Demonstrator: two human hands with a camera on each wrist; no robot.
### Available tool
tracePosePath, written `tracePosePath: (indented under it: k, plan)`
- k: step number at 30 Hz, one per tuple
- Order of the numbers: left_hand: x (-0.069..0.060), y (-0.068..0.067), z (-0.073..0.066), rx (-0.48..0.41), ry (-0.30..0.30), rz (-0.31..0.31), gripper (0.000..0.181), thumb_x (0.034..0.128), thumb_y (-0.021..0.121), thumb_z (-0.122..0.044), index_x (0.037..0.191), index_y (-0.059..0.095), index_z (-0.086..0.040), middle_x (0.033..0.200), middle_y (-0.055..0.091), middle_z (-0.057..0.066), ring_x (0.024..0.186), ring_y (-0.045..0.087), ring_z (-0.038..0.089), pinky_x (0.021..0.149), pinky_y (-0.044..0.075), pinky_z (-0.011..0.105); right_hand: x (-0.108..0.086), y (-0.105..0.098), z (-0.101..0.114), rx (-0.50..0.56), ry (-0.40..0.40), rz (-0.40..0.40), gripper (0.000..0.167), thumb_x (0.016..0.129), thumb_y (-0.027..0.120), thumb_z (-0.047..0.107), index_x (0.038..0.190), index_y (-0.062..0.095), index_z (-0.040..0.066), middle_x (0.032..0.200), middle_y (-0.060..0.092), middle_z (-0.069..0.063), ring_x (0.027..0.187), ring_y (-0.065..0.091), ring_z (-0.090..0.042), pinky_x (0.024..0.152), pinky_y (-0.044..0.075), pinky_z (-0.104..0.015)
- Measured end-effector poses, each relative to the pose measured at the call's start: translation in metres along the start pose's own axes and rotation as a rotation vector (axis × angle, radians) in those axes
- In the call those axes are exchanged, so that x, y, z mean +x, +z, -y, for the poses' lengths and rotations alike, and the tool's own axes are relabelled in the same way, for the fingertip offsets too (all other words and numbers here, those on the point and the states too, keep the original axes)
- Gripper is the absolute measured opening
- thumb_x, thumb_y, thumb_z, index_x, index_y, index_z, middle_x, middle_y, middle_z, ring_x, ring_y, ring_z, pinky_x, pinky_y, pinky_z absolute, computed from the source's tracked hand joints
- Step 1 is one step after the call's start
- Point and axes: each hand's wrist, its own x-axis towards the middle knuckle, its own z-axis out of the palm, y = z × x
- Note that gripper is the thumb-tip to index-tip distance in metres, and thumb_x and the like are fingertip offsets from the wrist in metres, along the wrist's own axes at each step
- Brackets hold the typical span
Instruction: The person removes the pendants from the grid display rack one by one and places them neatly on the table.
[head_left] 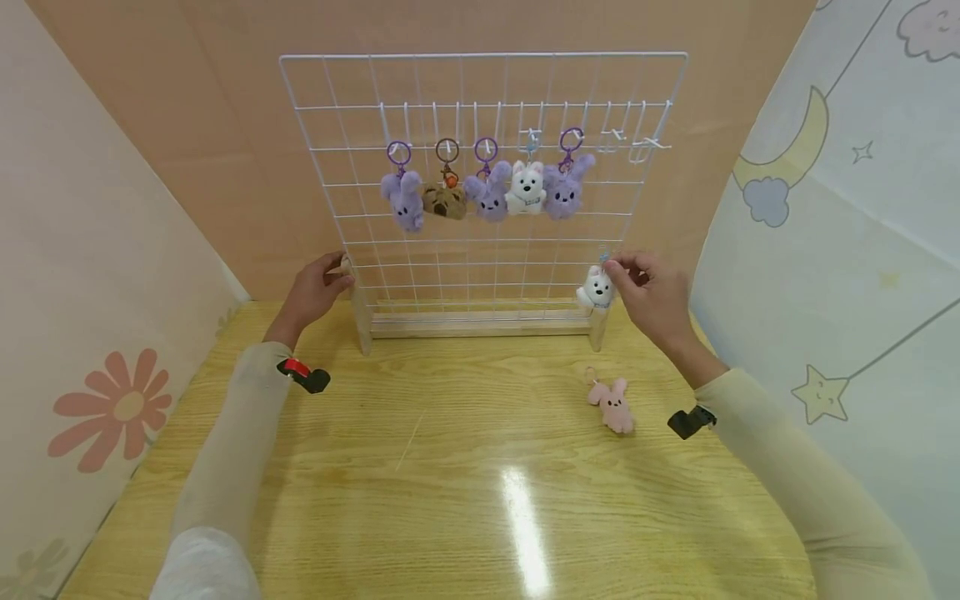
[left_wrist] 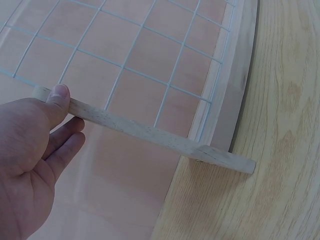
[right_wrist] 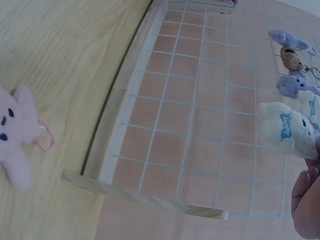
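Observation:
In the head view my left hand [head_left: 315, 292] grips the top of the wooden side post [head_left: 360, 312] of a white wire grid rack [head_left: 480, 267]. The left wrist view shows its thumb lying on the post [left_wrist: 135, 127], fingers underneath. On the other side my right hand [head_left: 652, 292] pinches a white plush dog keychain [head_left: 597, 287] near its blue clasp, and the dog hangs in front of the grid. The right wrist view has this dog [right_wrist: 285, 129] side-on, blue lettering on its band; most of the hand [right_wrist: 307, 200] falls outside that view.
Purple bunny keychains [head_left: 405, 202], a brown plush keychain [head_left: 446, 200] and another white dog [head_left: 527, 187] hang from hooks in a row. More hooks [head_left: 645, 146] stick out at the right. A pink bunny keychain [head_left: 613, 407] lies on the wooden table [head_left: 375, 483].

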Motion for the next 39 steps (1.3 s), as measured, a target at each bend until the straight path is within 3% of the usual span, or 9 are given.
tracePosePath:
  k: [8, 17, 26, 39]
  plan:
    - [0.001, 0.001, 0.001, 0.001, -0.007, 0.001, 0.063, 0.1080, 0.054, -0.022, 0.161, 0.027, -0.001, 0.160, 0.036, 0.025, 0.140, 0.046, 0.044, 0.110, 0.044, 0.058, -0.021, 0.005, -0.013, 0.020, 0.014, 0.052, 0.017, 0.100, 0.069, 0.016, 0.100, 0.077, 0.001, 0.087, 0.069, -0.007, 0.066, 0.048, -0.012, 0.055, 0.037, -0.018]
    - [0.001, 0.000, 0.001, 0.007, -0.002, -0.003, 0.062, 0.1081, 0.053, -0.020, 0.160, 0.027, 0.000, 0.159, 0.036, 0.026, 0.139, 0.047, 0.044, 0.109, 0.045, 0.057, -0.046, 0.010, -0.022, -0.032, 0.023, 0.119, 0.016, 0.101, 0.069, 0.018, 0.100, 0.078, 0.004, 0.089, 0.071, -0.007, 0.070, 0.053, -0.009, 0.060, 0.042, -0.014]
    - [-0.001, 0.000, 0.000, 0.013, -0.008, -0.001, 0.062, 0.1085, 0.052, -0.020, 0.161, 0.026, 0.000, 0.160, 0.036, 0.026, 0.139, 0.046, 0.045, 0.109, 0.045, 0.058, -0.072, 0.015, -0.030, -0.025, 0.092, 0.170, 0.018, 0.101, 0.069, 0.020, 0.101, 0.078, 0.005, 0.092, 0.070, -0.007, 0.072, 0.055, -0.009, 0.060, 0.044, -0.014]
    - [-0.001, 0.000, -0.002, 0.004, 0.001, -0.002, 0.062, 0.1084, 0.053, -0.019, 0.160, 0.026, 0.002, 0.159, 0.036, 0.027, 0.139, 0.046, 0.046, 0.109, 0.045, 0.057, -0.105, 0.017, -0.034, -0.025, 0.118, 0.227, 0.014, 0.100, 0.070, 0.017, 0.103, 0.078, 0.006, 0.087, 0.066, -0.004, 0.072, 0.053, -0.010, 0.060, 0.044, -0.015]
